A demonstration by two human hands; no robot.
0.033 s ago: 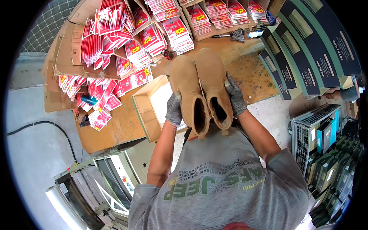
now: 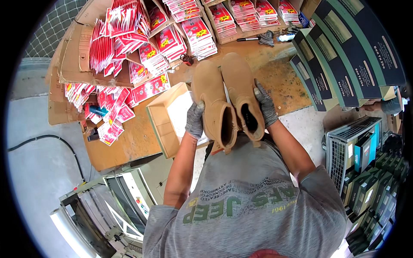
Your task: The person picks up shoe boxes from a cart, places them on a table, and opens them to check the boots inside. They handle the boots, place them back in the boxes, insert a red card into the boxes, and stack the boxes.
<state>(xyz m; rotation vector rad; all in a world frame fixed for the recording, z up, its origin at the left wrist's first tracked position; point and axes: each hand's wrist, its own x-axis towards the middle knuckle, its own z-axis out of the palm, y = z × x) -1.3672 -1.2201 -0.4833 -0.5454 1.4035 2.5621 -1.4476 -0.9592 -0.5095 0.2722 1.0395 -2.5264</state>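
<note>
A pair of tan ankle boots is held side by side in front of my body, toes pointing away and open tops toward me. My left hand (image 2: 195,119), in a grey glove, is closed around the outer side of the left boot (image 2: 209,88). Gripping the outer side of the right boot (image 2: 237,77) is my right hand (image 2: 266,104), gloved the same way. A narrow gap runs between the boots. Beneath them and to the left, an open shoebox (image 2: 160,124) with white paper inside rests on the worn wooden table (image 2: 122,152).
Red packets (image 2: 148,56) fill cardboard compartments at the back left. Dark green shoeboxes (image 2: 344,56) are stacked at the right. A metal mesh cart (image 2: 337,157) with boxes stands beyond my right arm, and a machine (image 2: 124,202) stands at the lower left. A black pen (image 2: 248,39) lies at the back.
Both boots have tilted slightly and shifted a little. The gap between them has widened near the toes. Both hands keep their hold.
</note>
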